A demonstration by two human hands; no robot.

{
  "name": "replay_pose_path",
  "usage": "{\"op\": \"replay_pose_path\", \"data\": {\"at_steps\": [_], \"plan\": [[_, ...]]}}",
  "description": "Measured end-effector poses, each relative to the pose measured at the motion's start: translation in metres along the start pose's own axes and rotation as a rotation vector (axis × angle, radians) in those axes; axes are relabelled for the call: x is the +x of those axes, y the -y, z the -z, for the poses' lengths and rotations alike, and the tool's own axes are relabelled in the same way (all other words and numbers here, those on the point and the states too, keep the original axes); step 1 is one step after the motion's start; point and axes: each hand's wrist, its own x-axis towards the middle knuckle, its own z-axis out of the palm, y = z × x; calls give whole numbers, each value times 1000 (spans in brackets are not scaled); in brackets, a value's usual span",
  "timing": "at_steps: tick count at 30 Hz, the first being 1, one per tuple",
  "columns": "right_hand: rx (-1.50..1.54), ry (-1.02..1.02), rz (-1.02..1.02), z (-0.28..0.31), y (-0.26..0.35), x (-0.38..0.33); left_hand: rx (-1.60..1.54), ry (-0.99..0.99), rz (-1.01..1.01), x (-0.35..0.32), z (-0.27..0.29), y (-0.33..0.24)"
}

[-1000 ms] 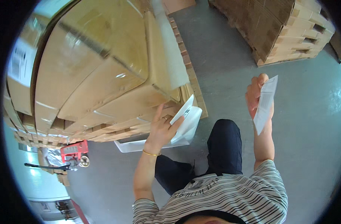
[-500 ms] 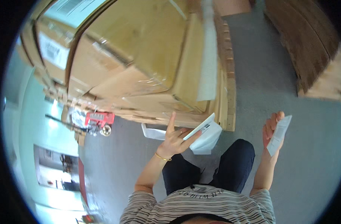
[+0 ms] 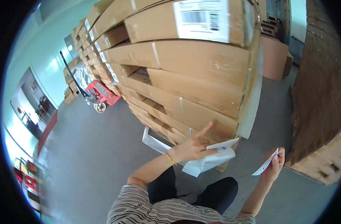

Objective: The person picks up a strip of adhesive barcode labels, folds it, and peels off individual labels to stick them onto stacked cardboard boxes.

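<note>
My left hand, with a gold bangle at the wrist, pinches a small stack of white labels between its fingers. Its index finger stretches out toward the side of a low cardboard box; whether it touches cannot be told. From the stack a white strip hangs down, and another length of white strip shows left of my wrist. Over the floor at the right, my right hand holds a single white label between thumb and fingers.
Flat cardboard boxes are stacked high ahead, one bearing a large printed white label. A red pallet jack stands left, beside more stacked boxes. Brown boards or cartons rise on the right. A doorway opens at far left.
My view has lifted and turned, so more of the stacked boxes' side shows. The left hand is nearer the boxes. Both hands still hold their labels, and the right-hand label is tilted differently.
</note>
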Motion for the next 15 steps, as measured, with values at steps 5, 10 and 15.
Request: {"op": "replay_pose_path", "data": {"at_steps": [5, 10, 15], "plan": [[-145, 65, 82, -48, 16, 20, -118, -34, 69, 24, 43, 30], [-564, 56, 341, -126, 26, 49, -300, -172, 43, 16, 30, 25], [-716, 111, 345, -172, 15, 63, 0, 137, -303, 4, 61, 14]]}}
